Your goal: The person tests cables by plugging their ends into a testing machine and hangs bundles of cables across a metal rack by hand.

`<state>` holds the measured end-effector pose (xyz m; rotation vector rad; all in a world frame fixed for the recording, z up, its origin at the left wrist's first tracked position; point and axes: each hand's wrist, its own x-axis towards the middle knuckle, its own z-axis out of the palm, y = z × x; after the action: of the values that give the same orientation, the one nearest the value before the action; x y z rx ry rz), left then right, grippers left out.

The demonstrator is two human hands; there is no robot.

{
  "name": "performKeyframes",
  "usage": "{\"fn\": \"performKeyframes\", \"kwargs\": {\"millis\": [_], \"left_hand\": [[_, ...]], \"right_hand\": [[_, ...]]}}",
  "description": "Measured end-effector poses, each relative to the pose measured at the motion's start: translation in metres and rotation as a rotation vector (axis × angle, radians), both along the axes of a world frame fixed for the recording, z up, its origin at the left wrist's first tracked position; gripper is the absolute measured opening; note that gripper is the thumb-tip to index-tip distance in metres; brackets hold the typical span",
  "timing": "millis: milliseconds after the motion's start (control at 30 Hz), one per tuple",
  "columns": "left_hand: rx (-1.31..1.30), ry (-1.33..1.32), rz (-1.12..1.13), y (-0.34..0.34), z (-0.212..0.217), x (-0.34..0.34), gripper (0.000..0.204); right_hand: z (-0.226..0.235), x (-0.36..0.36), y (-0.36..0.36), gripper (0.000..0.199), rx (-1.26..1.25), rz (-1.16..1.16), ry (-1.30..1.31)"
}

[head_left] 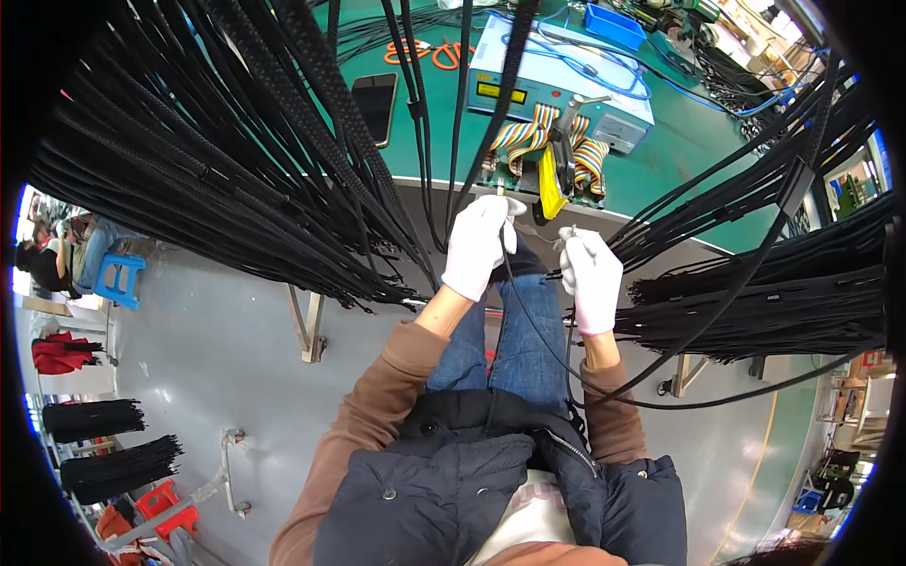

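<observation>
My left hand [479, 243], in a white glove, is closed on one end of a black cable [530, 325] at the bench's front edge. Its fingertips are right at the near side of a test fixture with rainbow ribbon cables [593, 160]. My right hand [592, 281], also gloved, pinches at a cable end beside it, lower than the fixture; the tip between the fingers is small. From my hands the black cable loops down over my lap and off to the right. A yellow-covered handle [552, 181] stands on the fixture between and beyond my hands.
Thick bundles of black cables hang at left [208, 189] and right [755, 316]. On the green bench [429, 156] are a tester box [538, 71], a phone [375, 106], orange-handled scissors [446, 55] and a blue tray [615, 26]. A blue stool [119, 279] and a person are far left.
</observation>
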<state>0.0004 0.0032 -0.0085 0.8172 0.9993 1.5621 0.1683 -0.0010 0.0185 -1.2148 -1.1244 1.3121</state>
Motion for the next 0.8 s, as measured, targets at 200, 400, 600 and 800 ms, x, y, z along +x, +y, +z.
{"fn": "performKeyframes", "kwargs": {"millis": [200,400,600,800], "left_hand": [[-0.018,-0.365,-0.167,0.005,-0.006,-0.003,0.030],[-0.052,-0.588,-0.247,0.007,-0.014,-0.006,0.034],[-0.087,-0.626,-0.242,0.006,-0.012,-0.005,0.032],[-0.100,-0.620,-0.243,0.005,-0.011,-0.005,0.033]], "right_hand": [[-0.004,0.000,0.005,0.016,0.106,0.012,-0.121],[-0.014,-0.001,0.009,0.012,0.295,-0.008,-0.298],[-0.019,-0.001,0.011,0.011,0.338,-0.014,-0.357],[-0.017,-0.001,0.010,0.010,0.306,-0.003,-0.370]]}}
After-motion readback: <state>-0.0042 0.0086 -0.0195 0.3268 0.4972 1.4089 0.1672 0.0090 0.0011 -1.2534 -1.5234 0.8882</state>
